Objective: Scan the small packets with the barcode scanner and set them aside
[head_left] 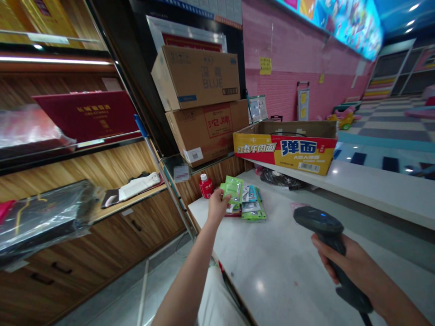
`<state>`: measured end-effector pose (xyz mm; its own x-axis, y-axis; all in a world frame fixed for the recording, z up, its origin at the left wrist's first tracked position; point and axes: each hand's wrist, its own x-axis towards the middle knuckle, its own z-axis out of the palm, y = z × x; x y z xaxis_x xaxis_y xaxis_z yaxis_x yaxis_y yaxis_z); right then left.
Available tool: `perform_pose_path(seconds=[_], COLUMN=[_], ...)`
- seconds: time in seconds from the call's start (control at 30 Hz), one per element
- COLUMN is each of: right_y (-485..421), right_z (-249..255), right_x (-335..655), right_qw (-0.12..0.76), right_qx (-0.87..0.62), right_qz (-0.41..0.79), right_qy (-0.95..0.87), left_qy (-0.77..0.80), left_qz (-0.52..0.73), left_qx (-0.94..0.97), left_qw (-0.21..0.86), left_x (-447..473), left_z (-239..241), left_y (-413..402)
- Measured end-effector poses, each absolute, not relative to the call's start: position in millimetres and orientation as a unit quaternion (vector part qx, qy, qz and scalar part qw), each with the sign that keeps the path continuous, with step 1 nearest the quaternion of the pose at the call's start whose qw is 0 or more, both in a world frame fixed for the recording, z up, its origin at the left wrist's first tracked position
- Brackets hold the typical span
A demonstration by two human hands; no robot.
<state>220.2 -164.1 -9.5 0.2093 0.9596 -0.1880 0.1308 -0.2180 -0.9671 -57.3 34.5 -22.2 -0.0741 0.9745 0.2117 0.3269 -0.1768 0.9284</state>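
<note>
My left hand [218, 206] reaches to the far left of the white counter [258, 267], its fingers closed on the edge of a green packet [234, 188]. Under and beside that packet lies a pile of small packets [253, 206], some green, some blue and white. Just behind the hand stands a red bottle [205, 186] with a white cap. On the right, my right hand [340, 260] grips a black barcode scanner [319, 219] by its handle. A small blue light glows on the scanner's top, and its head points left, above the counter.
An open yellow and red noodle carton [285, 151] rests on the raised white ledge [367, 185]. Two stacked brown boxes [204, 79] stand behind the bottle. A black plastic bag [282, 178] lies below the ledge. Wooden shelving [112, 244] lines the left side.
</note>
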Motion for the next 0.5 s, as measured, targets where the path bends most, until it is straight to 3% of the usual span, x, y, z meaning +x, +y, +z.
perform_pose_path(seconds=[0.1,0.27,0.5], right_y=[-166,-166,-170], right_z=[-8,-14,-7], right_x=[209,190,184], right_qw=[0.444,0.411,0.352], right_qx=[-0.629,-0.614,-0.622], right_qz=[0.467,0.491,0.479], right_qy=[-0.433,-0.461,-0.510], left_qy=[0.477,0.456,0.479], left_qz=[0.559,0.589,0.571], left_qx=[0.541,0.520,0.516], left_qw=[0.408,0.418,0.422], left_x=[-41,-17,-10], left_z=[-52,-92,-105], left_y=[11,-26,-39])
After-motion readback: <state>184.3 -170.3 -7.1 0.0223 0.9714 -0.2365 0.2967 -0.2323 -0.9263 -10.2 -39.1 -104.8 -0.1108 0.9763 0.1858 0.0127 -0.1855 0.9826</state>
